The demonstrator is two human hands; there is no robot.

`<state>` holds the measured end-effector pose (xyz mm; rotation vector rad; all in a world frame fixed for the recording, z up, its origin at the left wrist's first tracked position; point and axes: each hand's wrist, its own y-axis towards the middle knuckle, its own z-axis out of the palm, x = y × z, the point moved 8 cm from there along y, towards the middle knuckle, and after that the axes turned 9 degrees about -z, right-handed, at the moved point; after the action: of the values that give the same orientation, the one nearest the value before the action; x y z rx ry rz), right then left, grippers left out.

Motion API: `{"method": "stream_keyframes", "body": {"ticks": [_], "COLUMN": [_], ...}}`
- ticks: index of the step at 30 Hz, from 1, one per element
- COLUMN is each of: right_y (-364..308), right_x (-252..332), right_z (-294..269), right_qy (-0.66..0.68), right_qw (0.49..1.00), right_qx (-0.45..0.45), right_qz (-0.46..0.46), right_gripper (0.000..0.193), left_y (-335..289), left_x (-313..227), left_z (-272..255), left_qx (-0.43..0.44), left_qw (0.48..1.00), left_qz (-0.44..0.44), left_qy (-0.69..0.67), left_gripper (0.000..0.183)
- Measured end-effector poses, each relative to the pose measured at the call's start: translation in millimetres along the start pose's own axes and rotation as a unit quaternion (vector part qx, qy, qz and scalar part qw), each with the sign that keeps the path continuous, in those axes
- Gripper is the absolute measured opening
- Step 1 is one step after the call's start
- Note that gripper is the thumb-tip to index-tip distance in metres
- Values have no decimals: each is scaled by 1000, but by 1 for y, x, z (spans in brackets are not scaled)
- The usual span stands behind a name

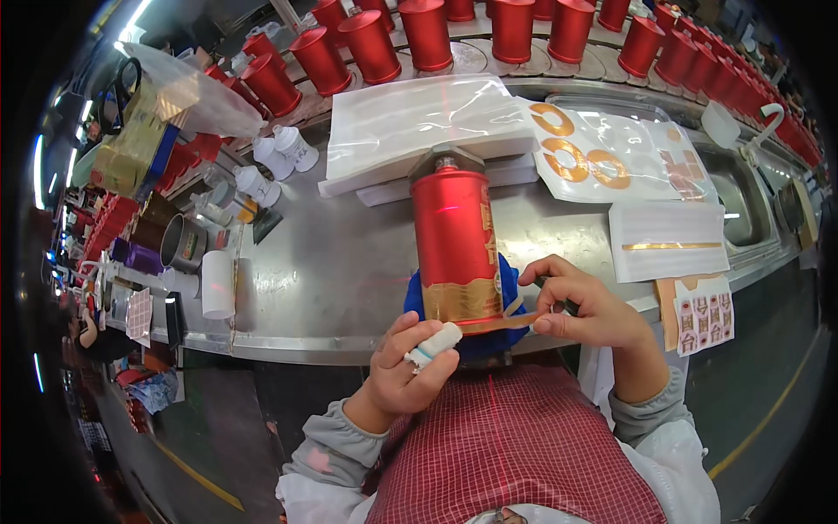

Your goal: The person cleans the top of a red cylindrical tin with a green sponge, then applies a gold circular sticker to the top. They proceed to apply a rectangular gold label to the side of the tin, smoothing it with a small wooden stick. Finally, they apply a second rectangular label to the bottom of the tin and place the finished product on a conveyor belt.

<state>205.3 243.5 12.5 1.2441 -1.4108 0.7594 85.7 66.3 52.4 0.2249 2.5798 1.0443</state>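
A red bottle [449, 231] with a gold lower band lies in front of me, its neck pointing away and resting on a dark angular support [476, 164]. Blue cloth [501, 342] is under its near end. My left hand [403, 371] is curled at the base's left, shut on a white cloth roll [434, 346]; whether the roll also wraps a finger I cannot tell. Between thumb and finger, my right hand [583, 307] pinches the end of a thin gold strip [506, 322] that runs along the bottle's base. Something dark shows partly within the right palm.
White sheets [428, 122] lie behind the bottle. To the right are gold ring stickers [567, 162], a sheet with one gold strip [670, 247] and a sink [746, 210]. Small white bottles [284, 153] and a paper roll [218, 284] stand left. Red bottles [428, 35] line a conveyor beyond.
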Motion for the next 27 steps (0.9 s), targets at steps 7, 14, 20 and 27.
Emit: {"method": "stream_keyframes", "body": {"ticks": [7, 14, 20, 27], "right_y": [1, 11, 14, 6], "right_x": [-8, 20, 25, 9], "right_z": [1, 4, -3, -14], "right_qy": [30, 41, 9, -73], "right_qw": [999, 996, 996, 996], "right_qx": [9, 17, 25, 19], "right_qz": [-6, -73, -79, -41], "right_gripper": [21, 21, 21, 25], "left_y": [19, 3, -8, 7], "left_x": [-9, 32, 15, -6], "left_z": [9, 25, 18, 14], "left_qx": [75, 3, -9, 34], "left_qw": [994, 981, 994, 997], "left_qz": [75, -126, -75, 63], "left_qy": [1, -147, -77, 23], "left_gripper": [22, 47, 32, 23]}}
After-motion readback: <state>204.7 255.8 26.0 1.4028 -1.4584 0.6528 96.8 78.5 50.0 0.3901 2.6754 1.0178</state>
